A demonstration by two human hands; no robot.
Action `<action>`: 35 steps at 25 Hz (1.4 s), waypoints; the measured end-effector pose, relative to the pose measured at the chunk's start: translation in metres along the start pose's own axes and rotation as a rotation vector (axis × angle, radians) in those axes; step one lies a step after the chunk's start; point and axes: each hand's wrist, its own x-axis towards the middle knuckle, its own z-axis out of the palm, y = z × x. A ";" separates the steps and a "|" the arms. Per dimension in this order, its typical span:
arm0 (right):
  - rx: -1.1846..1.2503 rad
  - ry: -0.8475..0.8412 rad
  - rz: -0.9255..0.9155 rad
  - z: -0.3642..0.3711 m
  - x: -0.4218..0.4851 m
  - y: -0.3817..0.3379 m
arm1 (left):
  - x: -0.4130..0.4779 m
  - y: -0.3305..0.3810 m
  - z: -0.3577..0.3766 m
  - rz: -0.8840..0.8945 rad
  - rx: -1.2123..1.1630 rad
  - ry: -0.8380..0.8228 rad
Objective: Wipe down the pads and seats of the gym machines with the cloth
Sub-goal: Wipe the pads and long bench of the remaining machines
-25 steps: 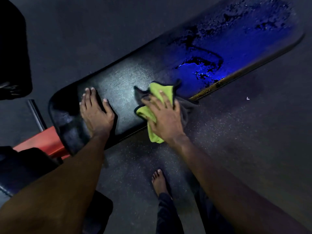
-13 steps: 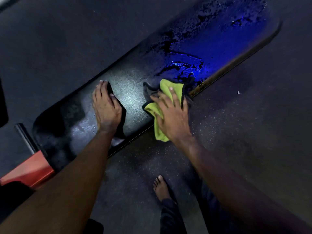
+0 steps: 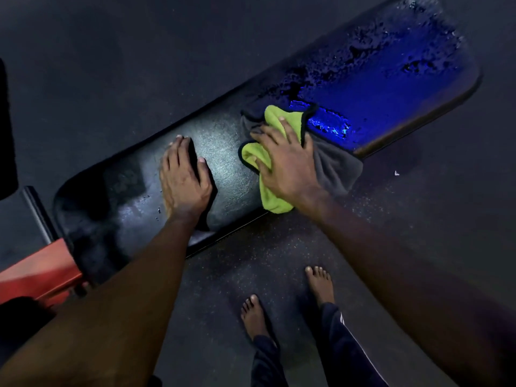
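A long black bench pad (image 3: pixel 229 152) runs diagonally from lower left to upper right. Its far half (image 3: pixel 391 79) is wet with droplets and lit blue. My right hand (image 3: pixel 287 160) presses flat, fingers spread, on a green and grey cloth (image 3: pixel 335 169) in the pad's middle; the cloth hangs over the pad's near edge. To its left, my left hand (image 3: pixel 184 180) rests flat on the pad with fingers straight.
Dark speckled rubber floor (image 3: pixel 418 219) surrounds the bench. A red frame part (image 3: pixel 36 275) and a black bar (image 3: pixel 36 208) sit at the lower left by the pad's end. My bare feet (image 3: pixel 319 283) stand on the floor just in front of the bench.
My right hand has slid the cloth along the pad toward the wet blue end. My left hand has shifted along the pad the same way. A second foot has come into view.
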 end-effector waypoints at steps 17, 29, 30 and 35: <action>-0.004 -0.058 -0.198 -0.019 0.084 0.026 | 0.001 0.005 -0.003 -0.055 0.052 -0.044; -0.065 -0.151 -0.253 -0.025 0.101 0.003 | 0.004 0.010 -0.012 -0.110 0.036 -0.128; -0.062 -0.164 -0.261 -0.029 0.111 0.008 | 0.006 0.010 -0.012 -0.119 0.031 -0.135; 0.001 0.023 0.152 -0.043 0.142 0.034 | 0.023 0.009 -0.019 -0.174 -0.144 -0.141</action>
